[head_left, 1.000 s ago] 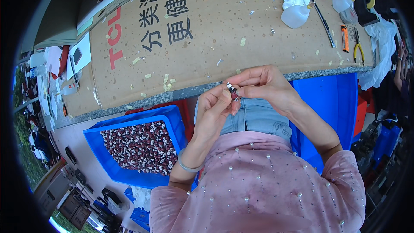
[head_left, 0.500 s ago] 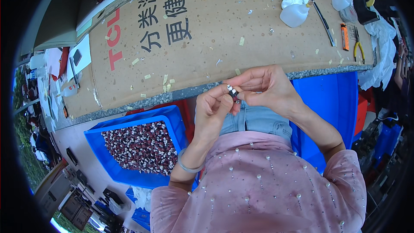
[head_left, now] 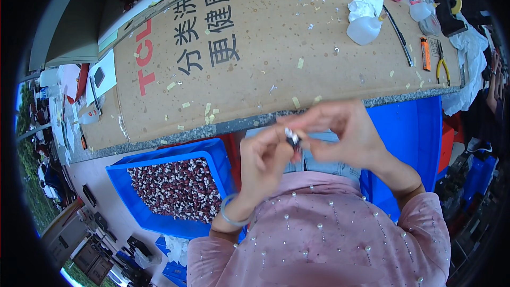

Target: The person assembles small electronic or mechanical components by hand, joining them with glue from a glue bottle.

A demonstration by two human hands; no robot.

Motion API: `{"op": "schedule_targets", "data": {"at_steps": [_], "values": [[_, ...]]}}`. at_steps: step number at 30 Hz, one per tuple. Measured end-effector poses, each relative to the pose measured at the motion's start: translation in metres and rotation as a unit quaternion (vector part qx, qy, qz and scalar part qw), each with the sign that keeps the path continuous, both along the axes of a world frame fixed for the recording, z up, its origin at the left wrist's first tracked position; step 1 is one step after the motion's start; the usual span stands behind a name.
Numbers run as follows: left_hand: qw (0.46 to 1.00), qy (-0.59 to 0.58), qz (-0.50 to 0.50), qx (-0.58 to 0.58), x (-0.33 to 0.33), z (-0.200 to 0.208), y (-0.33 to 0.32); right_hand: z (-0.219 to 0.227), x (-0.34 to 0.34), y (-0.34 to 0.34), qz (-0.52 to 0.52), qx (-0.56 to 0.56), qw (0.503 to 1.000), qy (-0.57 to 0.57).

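A small black-and-white piece [head_left: 291, 137], with a dark red tint at its lower end, is pinched between the fingers of both hands in front of my waist. Motion blur hides its exact shape. My left hand [head_left: 261, 158], a bangle on its wrist, grips it from the left with thumb and fingers closed. From the right, my right hand [head_left: 348, 134] pinches the same piece. Left of my lap, a blue bin [head_left: 119, 180] is filled with many small dark red, black and white pieces [head_left: 172, 190] of similar colours.
The cardboard-covered table [head_left: 265, 69] has its stone edge just beyond my hands. On it lie a white squeeze bottle [head_left: 364, 31], a pen [head_left: 397, 32], an orange packet [head_left: 425, 54] and yellow-handled pliers [head_left: 442, 69]. Another blue bin [head_left: 411, 143] stands at my right.
Both hands have come slightly toward my body with the piece still between them, and they are now blurred. The whole view has tilted slightly, showing more of the table's far side.
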State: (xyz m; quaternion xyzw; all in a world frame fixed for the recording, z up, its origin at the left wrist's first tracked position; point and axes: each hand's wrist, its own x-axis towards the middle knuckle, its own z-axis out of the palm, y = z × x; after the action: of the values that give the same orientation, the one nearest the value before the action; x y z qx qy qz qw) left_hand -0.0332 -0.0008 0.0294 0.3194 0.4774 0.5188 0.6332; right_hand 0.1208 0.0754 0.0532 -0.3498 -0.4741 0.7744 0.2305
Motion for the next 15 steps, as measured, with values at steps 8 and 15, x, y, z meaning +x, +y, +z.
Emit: {"op": "schedule_targets", "data": {"at_steps": [8, 15], "values": [[0.969, 0.127, -0.022, 0.210, -0.010, 0.058, -0.011, 0.060, 0.006, -0.011, 0.036, 0.183, 0.981, 0.056], [0.971, 0.122, -0.005, 0.207, -0.010, 0.064, -0.009, 0.062, 0.003, -0.012, 0.019, 0.206, 0.972, 0.107]]}}
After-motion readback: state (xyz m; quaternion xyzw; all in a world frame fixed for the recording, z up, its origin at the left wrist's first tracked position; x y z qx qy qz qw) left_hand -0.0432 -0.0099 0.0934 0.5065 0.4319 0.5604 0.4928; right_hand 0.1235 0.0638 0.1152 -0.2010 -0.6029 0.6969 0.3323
